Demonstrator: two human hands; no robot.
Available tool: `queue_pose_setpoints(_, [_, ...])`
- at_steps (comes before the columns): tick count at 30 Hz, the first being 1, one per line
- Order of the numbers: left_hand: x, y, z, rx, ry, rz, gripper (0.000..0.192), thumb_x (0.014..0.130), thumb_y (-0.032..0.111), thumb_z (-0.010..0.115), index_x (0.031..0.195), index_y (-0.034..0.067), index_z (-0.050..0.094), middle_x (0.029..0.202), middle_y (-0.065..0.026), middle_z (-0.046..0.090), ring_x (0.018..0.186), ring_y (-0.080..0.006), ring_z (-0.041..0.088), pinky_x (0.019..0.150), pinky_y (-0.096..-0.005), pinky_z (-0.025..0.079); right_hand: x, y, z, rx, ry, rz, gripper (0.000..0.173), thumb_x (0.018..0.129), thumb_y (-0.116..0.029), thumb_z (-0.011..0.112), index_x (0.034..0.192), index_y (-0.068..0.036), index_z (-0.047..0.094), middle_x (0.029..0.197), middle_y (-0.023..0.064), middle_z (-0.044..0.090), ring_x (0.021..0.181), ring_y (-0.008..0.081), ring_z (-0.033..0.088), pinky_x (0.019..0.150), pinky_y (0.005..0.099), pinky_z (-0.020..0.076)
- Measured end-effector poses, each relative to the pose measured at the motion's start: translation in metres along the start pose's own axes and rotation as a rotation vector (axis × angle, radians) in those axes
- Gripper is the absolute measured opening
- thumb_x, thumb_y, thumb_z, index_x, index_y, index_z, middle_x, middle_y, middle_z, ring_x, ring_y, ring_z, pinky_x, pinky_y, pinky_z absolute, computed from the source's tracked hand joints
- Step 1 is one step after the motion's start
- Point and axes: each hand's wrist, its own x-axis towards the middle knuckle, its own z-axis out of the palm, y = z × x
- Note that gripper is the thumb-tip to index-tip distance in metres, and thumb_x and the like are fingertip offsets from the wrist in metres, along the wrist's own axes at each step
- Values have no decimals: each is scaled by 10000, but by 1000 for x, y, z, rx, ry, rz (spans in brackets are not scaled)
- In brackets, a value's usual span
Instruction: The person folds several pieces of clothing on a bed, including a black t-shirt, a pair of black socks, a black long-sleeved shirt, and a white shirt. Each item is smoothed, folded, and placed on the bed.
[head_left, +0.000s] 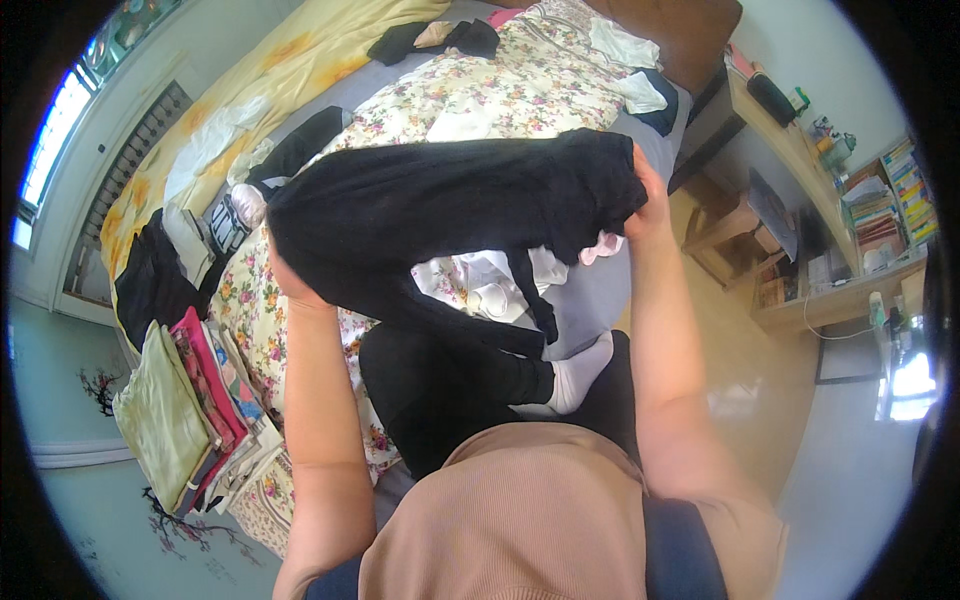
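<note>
A black cloth garment is stretched sideways between my two hands, above the bed and my crossed legs. My left hand grips its left end; the fingers are mostly hidden behind the cloth. At the other end, my right hand holds the bunched edge, with its fingers behind the fabric. Two narrow black parts hang down from the garment toward my lap. Below it, a white piece of clothing lies on the bed, and a bit of pink cloth shows beneath the right end.
A stack of folded clothes stands at the left on the floral bedding. Black clothing and a white garment lie farther left. Dark and beige items sit at the back. A desk and a chair stand at the right.
</note>
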Motion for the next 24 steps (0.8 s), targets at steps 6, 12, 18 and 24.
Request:
queue_pose_setpoints(6, [34,-18,54,-16,-35,-174,698,930,532,374,1381,3,319,1397,-175,387,1288,-325,376,1088,-441,269,2,14,13,-1156,444,-494,216,873,-132,562,1057,-23,532,964,122,624,804,216,606,753,331,482])
queue_pose_setpoints(12, [65,-75,102,370,6,-212,670,935,452,440,1470,188,134,1429,-104,345,1305,-281,344,1075,-430,257,-60,44,106,-635,-496,-353,359,814,-229,693,1052,13,573,922,99,637,885,157,611,780,281,489])
queue_pose_setpoints(18, [80,-73,115,965,-61,-130,722,916,381,524,1473,117,147,1444,-146,301,1249,-223,363,1011,-359,317,-50,-2,164,-789,-385,-336,205,775,-101,557,940,16,586,840,108,638,730,171,605,660,296,479])
queue_pose_setpoints(24, [78,-100,55,2336,181,90,427,834,366,602,1208,160,594,1346,-250,374,1245,-455,340,1039,-482,286,-48,-63,173,-428,-654,10,293,828,-33,513,1114,33,528,930,75,617,841,142,610,749,265,514])
